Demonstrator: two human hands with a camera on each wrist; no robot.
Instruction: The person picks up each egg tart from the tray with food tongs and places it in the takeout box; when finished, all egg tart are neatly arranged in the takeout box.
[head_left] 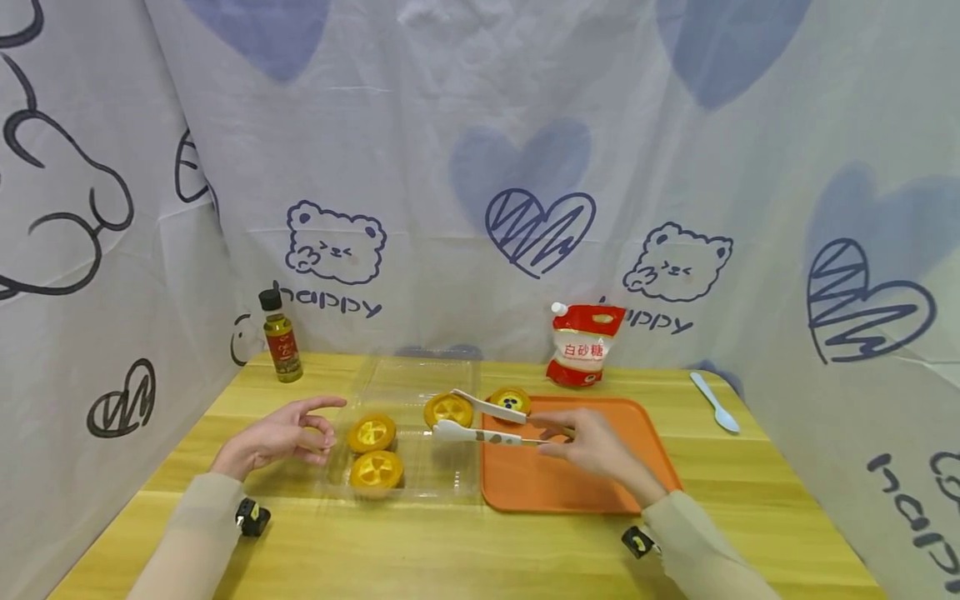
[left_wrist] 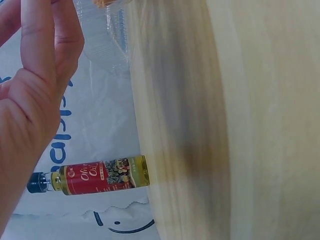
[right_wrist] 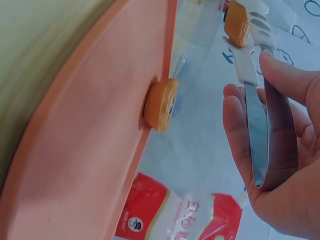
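My right hand [head_left: 588, 446] grips metal tongs with white tips [head_left: 480, 435]; in the right wrist view the right hand [right_wrist: 295, 135] has thumb and fingers on either side of the tongs [right_wrist: 257, 130]. Between the tips is a yellow tart [head_left: 448, 410], over the right part of a clear plastic container [head_left: 427, 485]. Two more tarts [head_left: 372, 432] [head_left: 377, 472] sit in its left part. My left hand [head_left: 281, 437] hovers at the container's left side, fingers loosely bent, holding nothing. A tart with dark dots [head_left: 509, 403] sits at the orange tray's [head_left: 577, 498] back left corner.
An olive oil bottle [head_left: 282, 342] stands at the back left, also visible in the left wrist view. A red and white bag [head_left: 583, 346] stands behind the tray. At the right lies a pale blue spoon [head_left: 715, 402]. The container's clear lid [head_left: 416, 375] extends toward the back curtain.
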